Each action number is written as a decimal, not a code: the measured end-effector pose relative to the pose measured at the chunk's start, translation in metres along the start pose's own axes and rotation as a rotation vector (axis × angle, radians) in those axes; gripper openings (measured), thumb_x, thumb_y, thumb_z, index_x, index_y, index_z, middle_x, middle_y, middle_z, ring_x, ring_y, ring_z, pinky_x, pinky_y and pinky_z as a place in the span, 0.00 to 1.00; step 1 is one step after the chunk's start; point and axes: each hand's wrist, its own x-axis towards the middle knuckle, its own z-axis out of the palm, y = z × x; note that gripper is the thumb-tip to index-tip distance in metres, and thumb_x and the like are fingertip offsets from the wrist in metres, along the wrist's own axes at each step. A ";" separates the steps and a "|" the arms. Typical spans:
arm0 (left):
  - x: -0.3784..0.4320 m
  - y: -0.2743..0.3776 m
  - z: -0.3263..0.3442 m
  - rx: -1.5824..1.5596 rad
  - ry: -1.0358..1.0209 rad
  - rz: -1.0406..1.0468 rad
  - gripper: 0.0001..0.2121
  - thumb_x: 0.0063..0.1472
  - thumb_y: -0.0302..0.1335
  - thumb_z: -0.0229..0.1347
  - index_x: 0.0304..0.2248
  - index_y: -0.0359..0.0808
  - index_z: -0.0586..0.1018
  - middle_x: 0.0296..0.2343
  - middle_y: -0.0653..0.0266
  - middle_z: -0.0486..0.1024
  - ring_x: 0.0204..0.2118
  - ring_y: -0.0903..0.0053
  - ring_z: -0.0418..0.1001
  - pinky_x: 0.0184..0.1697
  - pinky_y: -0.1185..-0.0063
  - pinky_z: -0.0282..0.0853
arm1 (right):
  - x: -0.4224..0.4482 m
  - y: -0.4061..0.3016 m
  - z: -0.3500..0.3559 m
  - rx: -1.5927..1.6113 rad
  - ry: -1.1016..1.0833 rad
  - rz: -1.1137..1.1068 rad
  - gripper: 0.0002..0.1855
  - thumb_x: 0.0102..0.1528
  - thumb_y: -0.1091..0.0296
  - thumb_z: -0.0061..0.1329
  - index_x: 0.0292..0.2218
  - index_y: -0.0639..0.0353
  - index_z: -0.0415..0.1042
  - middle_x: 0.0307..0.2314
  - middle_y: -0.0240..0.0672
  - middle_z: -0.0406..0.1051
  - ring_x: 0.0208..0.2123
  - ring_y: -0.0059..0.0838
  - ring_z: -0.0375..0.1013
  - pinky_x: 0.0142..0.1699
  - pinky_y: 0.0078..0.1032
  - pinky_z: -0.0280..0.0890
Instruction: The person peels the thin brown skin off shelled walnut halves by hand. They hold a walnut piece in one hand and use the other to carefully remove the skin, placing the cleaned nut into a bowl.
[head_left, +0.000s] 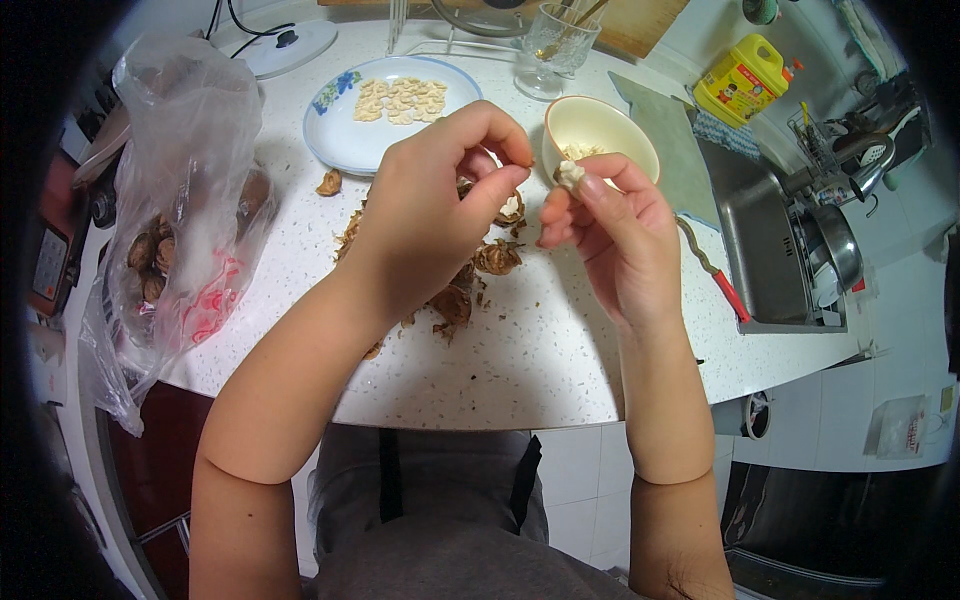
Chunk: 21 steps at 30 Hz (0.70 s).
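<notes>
Between the thumb and fingers of my right hand (619, 214) is a pale piece of walnut kernel (570, 175) with a darker patch of skin on it. My left hand (439, 191) is raised just to its left, thumb and fingertip close together; whether a tiny scrap lies between them is not clear. Broken walnut shells (454, 304) lie on the countertop below, partly hidden by my left hand. Behind my right hand stands a cream bowl (600, 112) with pale kernel bits inside. A white plate (330, 131) with a blue rim holds peeled kernel pieces (401, 100).
On the left, a plastic bag (191, 150) holds whole walnuts (150, 259). A glass goblet (551, 45) stands behind the bowl. To the right are a green cloth (667, 135), a red-handled tool (727, 294), a steel sink (757, 255) and a yellow detergent jug (739, 82).
</notes>
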 end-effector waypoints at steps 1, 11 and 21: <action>0.000 0.000 0.000 0.005 -0.008 -0.011 0.02 0.50 0.20 0.47 0.22 0.30 0.70 0.20 0.69 0.68 0.23 0.86 0.64 0.30 0.88 0.60 | 0.000 -0.001 0.002 -0.010 0.005 0.007 0.08 0.50 0.71 0.40 0.32 0.66 0.61 0.21 0.43 0.67 0.21 0.27 0.68 0.28 0.18 0.65; -0.002 0.003 -0.002 0.075 -0.027 -0.001 0.03 0.48 0.20 0.50 0.25 0.29 0.72 0.22 0.66 0.71 0.25 0.85 0.67 0.30 0.87 0.62 | -0.003 0.001 0.011 -0.158 0.054 0.036 0.08 0.49 0.74 0.41 0.32 0.67 0.60 0.22 0.43 0.68 0.22 0.27 0.69 0.29 0.18 0.65; -0.001 -0.004 -0.001 -0.025 0.026 -0.017 0.04 0.47 0.21 0.50 0.24 0.29 0.74 0.18 0.63 0.72 0.21 0.84 0.68 0.26 0.87 0.63 | -0.003 0.000 0.010 -0.129 0.014 0.058 0.06 0.48 0.75 0.41 0.29 0.66 0.58 0.21 0.44 0.68 0.22 0.29 0.69 0.28 0.20 0.66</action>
